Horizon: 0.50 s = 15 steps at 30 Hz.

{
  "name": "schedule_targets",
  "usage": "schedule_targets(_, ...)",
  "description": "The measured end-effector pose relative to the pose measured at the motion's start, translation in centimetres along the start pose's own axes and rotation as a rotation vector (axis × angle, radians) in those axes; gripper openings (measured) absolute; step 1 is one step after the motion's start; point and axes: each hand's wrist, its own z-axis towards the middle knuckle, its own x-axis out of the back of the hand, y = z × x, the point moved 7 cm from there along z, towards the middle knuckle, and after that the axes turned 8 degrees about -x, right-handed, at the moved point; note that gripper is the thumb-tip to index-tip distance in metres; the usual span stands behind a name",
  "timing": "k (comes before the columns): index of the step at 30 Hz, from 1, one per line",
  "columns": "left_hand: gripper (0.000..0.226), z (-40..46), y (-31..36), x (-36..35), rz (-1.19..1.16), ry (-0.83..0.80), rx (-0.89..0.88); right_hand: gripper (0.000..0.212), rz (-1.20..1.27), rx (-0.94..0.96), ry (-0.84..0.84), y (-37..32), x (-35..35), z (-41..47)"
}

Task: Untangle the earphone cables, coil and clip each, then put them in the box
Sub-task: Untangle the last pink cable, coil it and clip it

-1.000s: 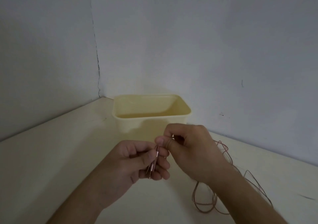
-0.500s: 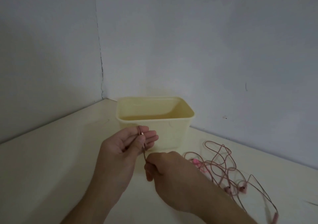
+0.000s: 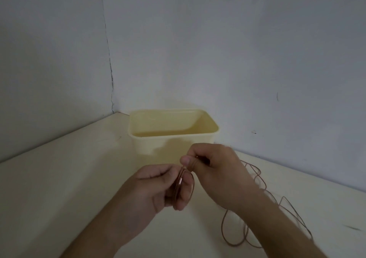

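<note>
1. My left hand (image 3: 158, 186) is curling round the thin pink earphone cable (image 3: 179, 186), keeping the loops together.
2. My right hand (image 3: 213, 170) is pinching the strand, feeding it over; slack's trailing right of it.
3. Pale yellow plastic box (image 3: 172, 138) is waiting just beyond both hands.

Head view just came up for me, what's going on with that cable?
A person is coiling a pinkish earphone cable by hand. The left hand holds the loops wound so far, and the right hand pinches the strand just above them. The uncoiled cable lies loose on the table to the right. The cream plastic box stands behind the hands; nothing shows inside it from here.
</note>
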Motion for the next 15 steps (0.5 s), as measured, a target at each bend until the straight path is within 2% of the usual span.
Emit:
schedule_targets(4,0.021,0.1,1.0,1.3,-0.113,0.201,-0.149,0.029,-0.004,-0.018,-0.003,0.4,-1.9,-0.2)
schedule_targets(9,0.030,-0.1,1.3,2.7,-0.168,0.415,-0.211,0.020,-0.168,-0.029,-0.108,0.2,-4.8,-1.1)
schedule_targets(15,0.034,0.0,1.4,2.7,-0.171,0.413,-0.215,0.026,-0.206,-0.066,-0.164,-0.1,-4.9,-1.5)
